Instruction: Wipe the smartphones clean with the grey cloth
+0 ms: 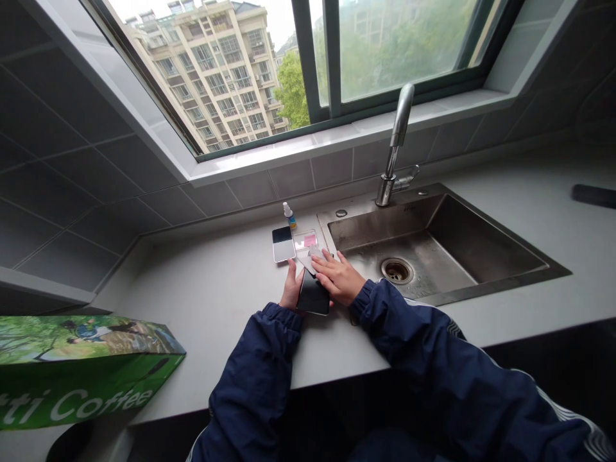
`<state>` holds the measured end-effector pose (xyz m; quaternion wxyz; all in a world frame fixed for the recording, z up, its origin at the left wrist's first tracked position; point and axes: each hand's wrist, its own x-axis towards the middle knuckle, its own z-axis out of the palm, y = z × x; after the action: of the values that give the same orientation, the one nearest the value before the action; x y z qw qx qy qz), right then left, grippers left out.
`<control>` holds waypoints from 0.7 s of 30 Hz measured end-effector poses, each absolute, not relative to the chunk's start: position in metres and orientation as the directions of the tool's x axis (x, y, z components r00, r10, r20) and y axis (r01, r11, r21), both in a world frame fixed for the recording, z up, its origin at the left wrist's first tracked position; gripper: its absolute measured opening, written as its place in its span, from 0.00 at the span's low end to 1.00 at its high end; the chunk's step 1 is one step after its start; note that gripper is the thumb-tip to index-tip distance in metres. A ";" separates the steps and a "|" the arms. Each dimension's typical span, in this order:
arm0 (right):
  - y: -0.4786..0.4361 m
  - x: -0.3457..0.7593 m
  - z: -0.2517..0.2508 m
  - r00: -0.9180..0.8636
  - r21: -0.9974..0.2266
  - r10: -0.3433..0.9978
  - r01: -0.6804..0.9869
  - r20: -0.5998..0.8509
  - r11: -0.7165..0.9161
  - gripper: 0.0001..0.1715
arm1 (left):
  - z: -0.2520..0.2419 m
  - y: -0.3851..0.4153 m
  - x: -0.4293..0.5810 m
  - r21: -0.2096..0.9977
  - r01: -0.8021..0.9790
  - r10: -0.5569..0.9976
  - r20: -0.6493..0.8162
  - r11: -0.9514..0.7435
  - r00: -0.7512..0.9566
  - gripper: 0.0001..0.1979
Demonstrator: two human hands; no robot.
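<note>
A black phone (312,295) lies on the grey counter (216,301) just left of the sink. My left hand (291,287) grips its left edge with fingers curled. My right hand (338,276) lies over the phone's upper right part, fingers stretched and pressing a small pale cloth or wipe (308,262) onto it. Just beyond the hands lie a glossy rectangular sheet, dark at its top (283,244), a clear packet with a pink tab (307,240), and a small white bottle with a blue and yellow label (289,215).
A steel sink (433,250) with a drain and a tall tap (397,144) sits to the right. A green coffee box (72,366) stands at the counter's near left edge. A dark flat object (594,195) lies far right. Window and tiled wall behind.
</note>
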<state>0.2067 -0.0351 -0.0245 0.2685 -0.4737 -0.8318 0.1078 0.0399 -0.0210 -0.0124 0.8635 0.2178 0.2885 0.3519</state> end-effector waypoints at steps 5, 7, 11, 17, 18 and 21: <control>-0.046 0.200 -0.019 -0.479 -0.417 0.810 0.695 0.339 0.586 0.27 | -0.020 -0.015 0.044 0.555 -0.609 0.819 -0.296 0.567 0.492 0.38; -0.054 0.199 -0.016 -0.505 -0.405 0.793 0.683 0.340 0.608 0.28 | -0.019 -0.015 0.045 0.539 -0.633 0.827 -0.288 0.556 0.482 0.38; -0.074 0.199 -0.009 -0.565 -0.378 0.755 0.653 0.333 0.656 0.29 | -0.016 -0.020 0.044 0.498 -0.651 0.818 -0.289 0.572 0.497 0.41; -0.098 0.205 0.004 -0.636 -0.324 0.708 0.630 0.308 0.706 0.31 | -0.015 -0.027 0.039 0.466 -0.615 0.765 -0.284 0.637 0.578 0.46; -0.099 0.206 0.007 -0.644 -0.313 0.703 0.629 0.303 0.711 0.31 | -0.015 -0.027 0.039 0.456 -0.629 0.771 -0.267 0.630 0.579 0.46; -0.102 0.208 0.013 -0.674 -0.268 0.681 0.627 0.285 0.732 0.33 | -0.014 -0.026 0.038 0.419 -0.665 0.781 -0.227 0.618 0.582 0.45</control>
<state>0.2081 -0.1022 0.0128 0.1851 -0.3586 -0.9119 0.0741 0.0383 -0.0262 -0.0135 0.8773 0.1460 0.1979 0.4122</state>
